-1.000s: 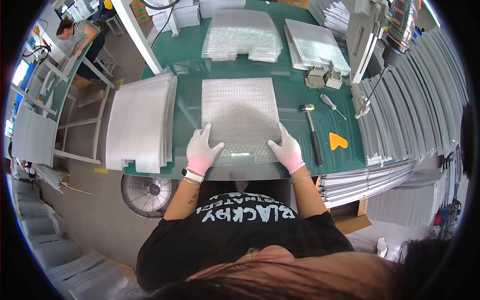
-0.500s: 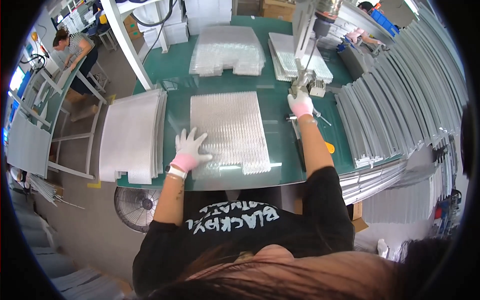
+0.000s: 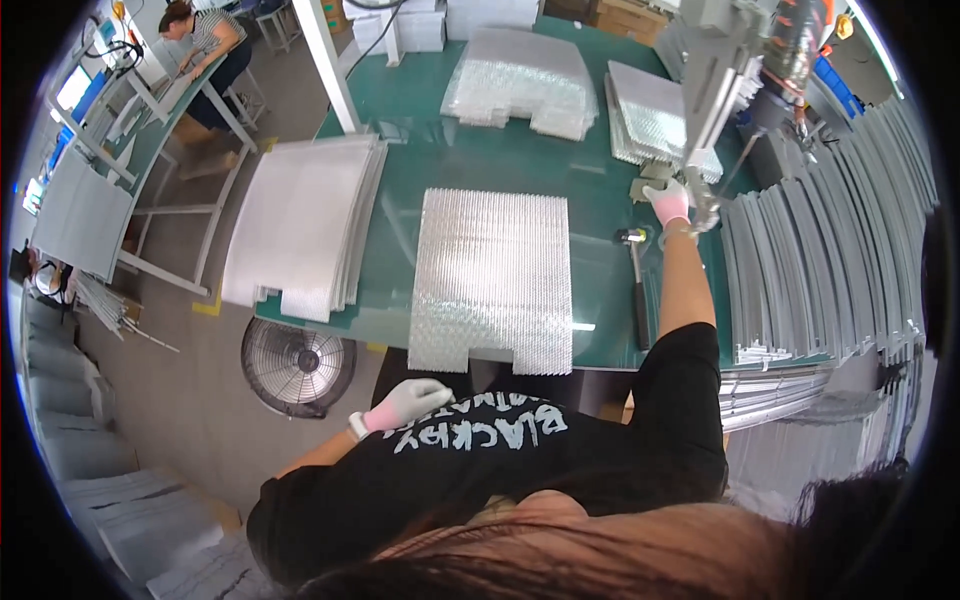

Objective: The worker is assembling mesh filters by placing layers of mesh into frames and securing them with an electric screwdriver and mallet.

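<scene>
Already we had the sheet [image 3: 490, 280] flat mid-frame, as yet bare; lower left, our left hand [image 3: 412, 401] kept fingers together; upper right, our right hand [image 3: 669, 203] met blocks [image 3: 639, 189], grip unclear.

I see free bench [image 3: 602, 262] between silvery sheet [image 3: 492, 275] and hammer [image 3: 641, 305] | metal upright [image 3: 712, 108] crowds the right hand's [image 3: 669, 201] right side
</scene>
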Motion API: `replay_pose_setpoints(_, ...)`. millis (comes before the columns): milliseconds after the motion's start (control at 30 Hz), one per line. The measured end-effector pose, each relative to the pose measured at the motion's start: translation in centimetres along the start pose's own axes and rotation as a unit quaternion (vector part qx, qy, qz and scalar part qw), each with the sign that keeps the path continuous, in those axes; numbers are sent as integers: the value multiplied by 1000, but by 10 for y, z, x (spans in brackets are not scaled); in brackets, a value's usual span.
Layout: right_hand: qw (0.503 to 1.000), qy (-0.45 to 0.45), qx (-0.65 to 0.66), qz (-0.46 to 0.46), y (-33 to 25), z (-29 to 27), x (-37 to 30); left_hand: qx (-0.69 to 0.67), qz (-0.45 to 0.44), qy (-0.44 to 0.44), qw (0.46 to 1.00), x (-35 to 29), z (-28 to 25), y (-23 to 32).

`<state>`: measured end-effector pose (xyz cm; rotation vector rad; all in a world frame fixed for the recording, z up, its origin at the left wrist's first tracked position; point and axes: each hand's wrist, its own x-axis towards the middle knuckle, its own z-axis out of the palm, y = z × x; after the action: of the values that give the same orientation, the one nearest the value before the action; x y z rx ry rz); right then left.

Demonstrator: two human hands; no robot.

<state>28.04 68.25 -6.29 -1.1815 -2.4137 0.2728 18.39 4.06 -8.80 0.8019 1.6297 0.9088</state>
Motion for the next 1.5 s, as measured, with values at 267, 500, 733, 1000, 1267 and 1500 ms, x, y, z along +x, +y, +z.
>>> replay_pose_setpoints(267,884,-163,394,-192,-157,-66,-245,-466,-40,96,879,49,37,-19)
replay_pose_setpoints(500,640,-363,630,248,-198,7,-427,-450,26,155,879,58,47,-17)
replay_pose_setpoints(733,599,-352,675,249,-204,20,-423,-428,11,215,878,61,60,-16)
replay_pose_setpoints(1000,740,-169,589,277,-216,17,-429,-263,-24,118,957,56,55,-7)
replay_pose_setpoints(1267,708,-132,616,320,-211,9,-424,-425,29,55,903,61,56,-13)
replay_pose_setpoints(1500,701,-150,627,305,-197,17,-428,-472,10,-169,865,42,42,-7)
